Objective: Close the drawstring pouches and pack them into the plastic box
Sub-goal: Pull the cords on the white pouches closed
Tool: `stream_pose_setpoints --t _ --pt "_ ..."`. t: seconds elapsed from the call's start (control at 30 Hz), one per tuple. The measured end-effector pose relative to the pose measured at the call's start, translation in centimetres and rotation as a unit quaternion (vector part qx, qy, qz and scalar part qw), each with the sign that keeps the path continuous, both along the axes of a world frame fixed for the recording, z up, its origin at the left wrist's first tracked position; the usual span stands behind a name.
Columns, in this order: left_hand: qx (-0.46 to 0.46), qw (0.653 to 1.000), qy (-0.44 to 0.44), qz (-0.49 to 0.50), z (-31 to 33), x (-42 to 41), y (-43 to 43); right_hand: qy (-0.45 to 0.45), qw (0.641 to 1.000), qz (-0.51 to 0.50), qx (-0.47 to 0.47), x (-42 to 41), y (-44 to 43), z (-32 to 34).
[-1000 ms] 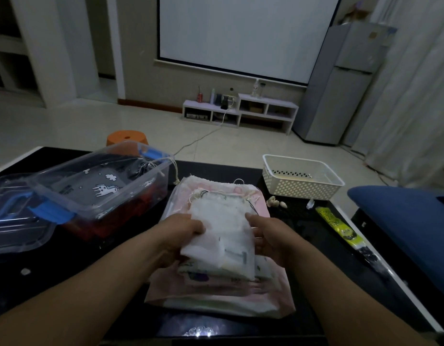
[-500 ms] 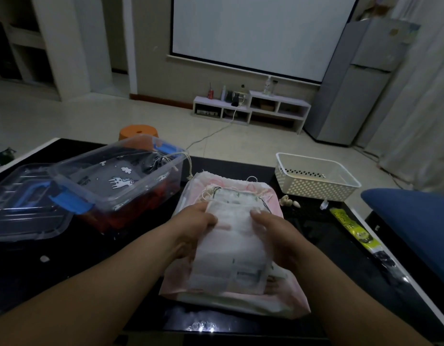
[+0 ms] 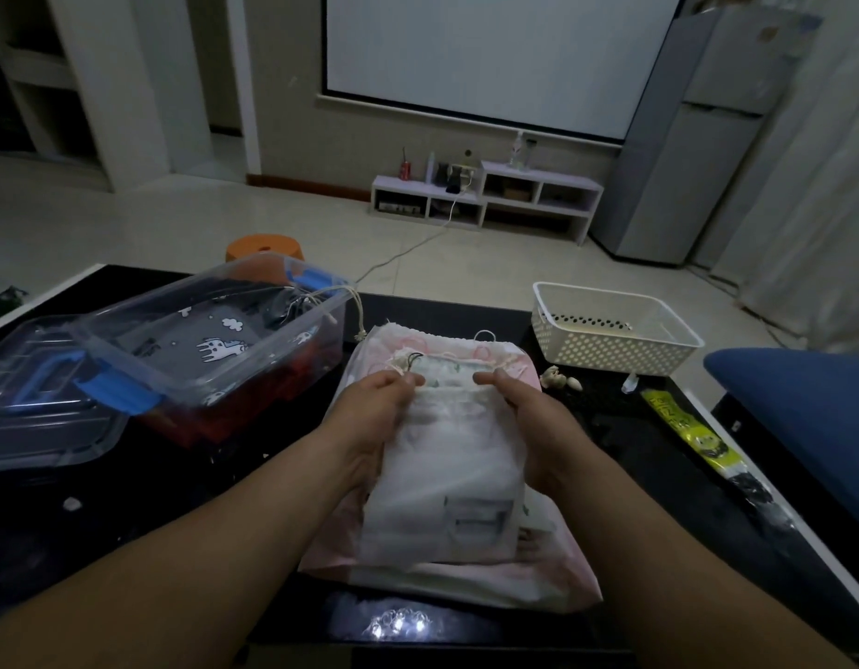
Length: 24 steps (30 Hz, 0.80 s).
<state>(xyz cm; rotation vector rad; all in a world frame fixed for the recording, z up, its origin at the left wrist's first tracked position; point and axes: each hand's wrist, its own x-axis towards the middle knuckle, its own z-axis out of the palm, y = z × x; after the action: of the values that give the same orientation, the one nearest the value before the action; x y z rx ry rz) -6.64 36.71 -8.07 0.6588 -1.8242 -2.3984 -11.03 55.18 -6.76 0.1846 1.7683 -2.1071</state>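
A white drawstring pouch [image 3: 446, 480] lies on top of a stack of pouches, the lowest a large pink one [image 3: 557, 567], on the black table. My left hand [image 3: 369, 422] pinches the white pouch's top left corner and my right hand [image 3: 533, 427] grips its top right corner. The clear plastic box [image 3: 215, 340] with blue latches stands to the left, tilted, holding a grey animal-print pouch [image 3: 210, 345] with cords hanging over its rim. Red things show through the box's lower wall.
The box's clear lid [image 3: 31, 408] lies at far left. A white perforated basket [image 3: 610, 330] stands at the back right, with small shells [image 3: 557, 379] in front of it. A yellow packet [image 3: 693, 427] lies along the right edge, next to a blue cushion [image 3: 804, 408].
Both hands slid up the white pouch from its middle to its top edge. The pouch now lies flatter on the stack. My view moved closer.
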Motion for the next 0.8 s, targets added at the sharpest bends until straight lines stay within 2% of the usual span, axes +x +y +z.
stream_pose_setpoints --t 0.1,0.3,0.4,0.8 --pt "0.020 1.000 -0.001 0.008 0.2 0.0 -0.1 -0.016 0.998 -0.038 -0.044 -0.2 -0.2 0.5" --pt "0.151 0.987 -0.038 0.037 1.1 -0.1 -0.7 -0.035 0.990 -0.087 -0.104 -0.8 0.6 0.7" --pt "0.150 0.987 -0.028 0.056 0.9 -0.3 -1.2 -0.049 0.983 -0.116 -0.132 -0.8 1.3 1.1" --pt "0.175 0.978 -0.006 0.114 0.9 0.0 -3.1 -0.065 0.973 -0.177 -0.133 -1.4 2.7 1.3"
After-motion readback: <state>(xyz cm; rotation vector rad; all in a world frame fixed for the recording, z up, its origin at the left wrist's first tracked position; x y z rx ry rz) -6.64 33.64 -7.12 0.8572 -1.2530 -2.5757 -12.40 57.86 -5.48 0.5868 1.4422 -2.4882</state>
